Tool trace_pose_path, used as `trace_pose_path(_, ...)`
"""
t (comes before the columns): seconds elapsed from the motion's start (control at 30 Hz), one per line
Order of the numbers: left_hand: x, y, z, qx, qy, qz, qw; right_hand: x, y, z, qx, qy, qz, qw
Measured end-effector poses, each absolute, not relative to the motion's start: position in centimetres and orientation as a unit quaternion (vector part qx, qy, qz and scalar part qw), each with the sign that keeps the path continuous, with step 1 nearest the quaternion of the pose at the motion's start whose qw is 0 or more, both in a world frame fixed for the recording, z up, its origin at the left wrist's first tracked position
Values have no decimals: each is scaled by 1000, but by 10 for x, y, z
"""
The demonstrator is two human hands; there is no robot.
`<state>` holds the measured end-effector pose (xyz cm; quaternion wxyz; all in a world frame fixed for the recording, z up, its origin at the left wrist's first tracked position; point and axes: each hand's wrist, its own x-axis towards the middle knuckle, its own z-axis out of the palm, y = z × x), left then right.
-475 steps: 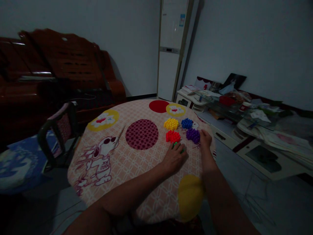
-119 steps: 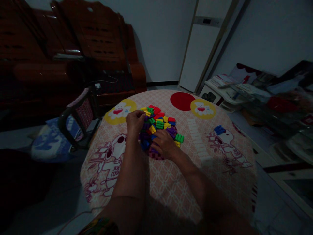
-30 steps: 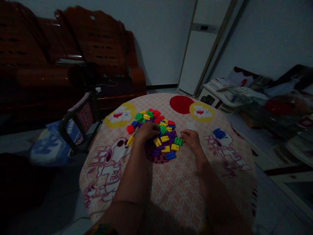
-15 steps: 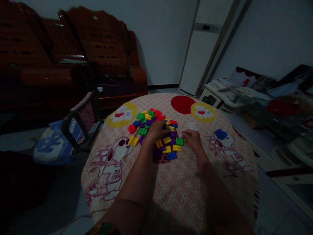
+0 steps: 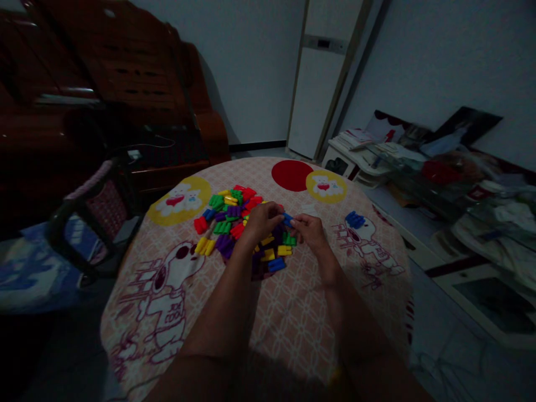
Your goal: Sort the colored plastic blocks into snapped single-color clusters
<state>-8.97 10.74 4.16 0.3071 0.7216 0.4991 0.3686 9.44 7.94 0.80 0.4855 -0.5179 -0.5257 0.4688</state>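
Blocks (image 5: 221,228) heaped on table (image 5: 301,312), left of centre. Left hand (image 5: 264,220) above heap's right side, right hand (image 5: 310,229) beyond heap's right edge, held block (image 5: 287,219) between them. Stray piece (image 5: 355,219) well apart, toward table's right rim. Chair (image 5: 104,198) left of table; sofa (image 5: 142,103) behind chair. Tall unit (image 5: 314,100) behind table. Cabinet (image 5: 419,245) along right, papers (image 5: 355,138) on top.

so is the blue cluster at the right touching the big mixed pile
No, the blue cluster sits apart on the dog print, with tablecloth showing between it and the mixed pile.
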Motion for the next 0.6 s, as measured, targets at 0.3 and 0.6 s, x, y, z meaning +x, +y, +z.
trace_pose_path(0.3,-221,105,37,489,810,318,49,140,88,10,-563,-412,404,592)
trace_pose_path(0.6,-223,115,15,511,818,226,137,159,87,13,-615,-356,388,587)
